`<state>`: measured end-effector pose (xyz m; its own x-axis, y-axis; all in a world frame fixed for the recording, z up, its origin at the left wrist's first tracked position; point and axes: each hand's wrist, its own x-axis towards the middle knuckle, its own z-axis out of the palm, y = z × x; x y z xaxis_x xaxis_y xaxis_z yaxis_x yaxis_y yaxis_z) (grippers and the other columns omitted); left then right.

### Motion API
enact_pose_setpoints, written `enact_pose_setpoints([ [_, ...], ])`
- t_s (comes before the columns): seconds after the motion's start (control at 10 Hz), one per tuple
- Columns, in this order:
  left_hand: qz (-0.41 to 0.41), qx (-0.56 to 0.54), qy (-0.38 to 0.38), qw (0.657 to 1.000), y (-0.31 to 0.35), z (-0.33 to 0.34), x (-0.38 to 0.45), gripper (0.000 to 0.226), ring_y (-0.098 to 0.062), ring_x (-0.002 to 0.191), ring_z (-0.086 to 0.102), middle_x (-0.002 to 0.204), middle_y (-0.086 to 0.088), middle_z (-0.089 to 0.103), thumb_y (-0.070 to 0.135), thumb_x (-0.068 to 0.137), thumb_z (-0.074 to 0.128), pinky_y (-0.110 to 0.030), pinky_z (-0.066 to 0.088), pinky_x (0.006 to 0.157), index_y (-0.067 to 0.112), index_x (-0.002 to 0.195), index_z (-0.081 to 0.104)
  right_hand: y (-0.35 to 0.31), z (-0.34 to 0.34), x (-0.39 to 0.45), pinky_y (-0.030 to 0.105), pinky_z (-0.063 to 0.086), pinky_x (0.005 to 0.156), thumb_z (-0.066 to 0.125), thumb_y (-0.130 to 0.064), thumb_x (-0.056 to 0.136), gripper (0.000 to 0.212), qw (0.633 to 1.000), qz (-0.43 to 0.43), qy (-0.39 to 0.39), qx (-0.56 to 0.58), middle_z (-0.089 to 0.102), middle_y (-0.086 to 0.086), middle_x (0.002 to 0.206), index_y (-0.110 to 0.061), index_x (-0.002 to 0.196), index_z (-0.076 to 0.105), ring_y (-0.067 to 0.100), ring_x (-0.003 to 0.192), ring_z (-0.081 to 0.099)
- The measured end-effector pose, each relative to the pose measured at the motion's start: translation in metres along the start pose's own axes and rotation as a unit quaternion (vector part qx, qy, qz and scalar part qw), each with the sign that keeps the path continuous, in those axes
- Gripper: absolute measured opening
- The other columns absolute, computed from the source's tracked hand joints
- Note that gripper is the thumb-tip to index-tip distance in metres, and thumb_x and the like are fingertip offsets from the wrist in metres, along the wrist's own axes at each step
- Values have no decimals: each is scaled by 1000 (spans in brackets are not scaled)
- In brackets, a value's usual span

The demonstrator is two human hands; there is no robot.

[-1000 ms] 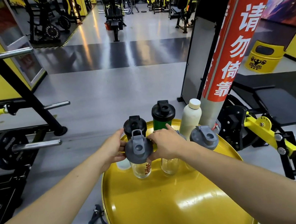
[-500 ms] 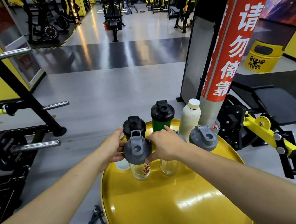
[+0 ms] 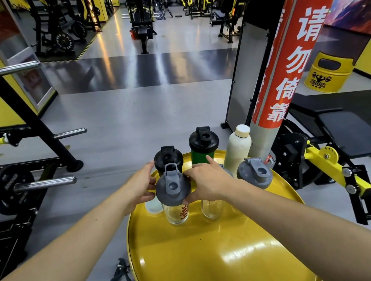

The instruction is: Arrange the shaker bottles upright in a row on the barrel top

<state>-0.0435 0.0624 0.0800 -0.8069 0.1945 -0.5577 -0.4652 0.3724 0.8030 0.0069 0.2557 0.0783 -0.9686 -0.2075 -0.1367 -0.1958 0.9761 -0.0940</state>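
Head view looks down over a round yellow barrel top (image 3: 220,265), with the bottles gathered at its far edge. Both bare arms reach in to one clear shaker (image 3: 177,208) with red lettering and a grey flip lid (image 3: 173,186); it stands upright near the middle of the group. The left hand (image 3: 140,186) is cupped against the lid's left rim, fingers partly curled, thumb low on the near side. The right hand (image 3: 208,179) presses on the lid's right rim, thumb at the near edge and forefinger stretched toward the green bottle, so the two hands hold the lid between them. Under the right hand stands a second clear shaker (image 3: 211,207), its lid hidden by the hand. Further right is a third grey lid (image 3: 255,173), its bottle mostly out of sight behind the right forearm. Behind these stand a black shaker (image 3: 168,158), a green bottle with a black lid (image 3: 204,145), and a cream bottle (image 3: 237,148), all upright along the far rim. A small pale item (image 3: 153,207) sits just left of the held shaker, partly covered by the left hand; what it is I cannot tell. A red pillar with white characters (image 3: 286,56) rises just beyond the barrel on the right, and gym machines fill the grey floor around.
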Motion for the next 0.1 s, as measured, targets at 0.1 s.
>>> enact_pose_setpoints([
  [0.1,16,25,34,999,3,-5,4,55,-29,108,59,122,-12,58,58,98,38,-38,52,92,10,120,54,1,-7,-2,56,8,123,68,-73,74,82,999,6,-23,-23,66,4,129,-18,134,55,27,132,52],
])
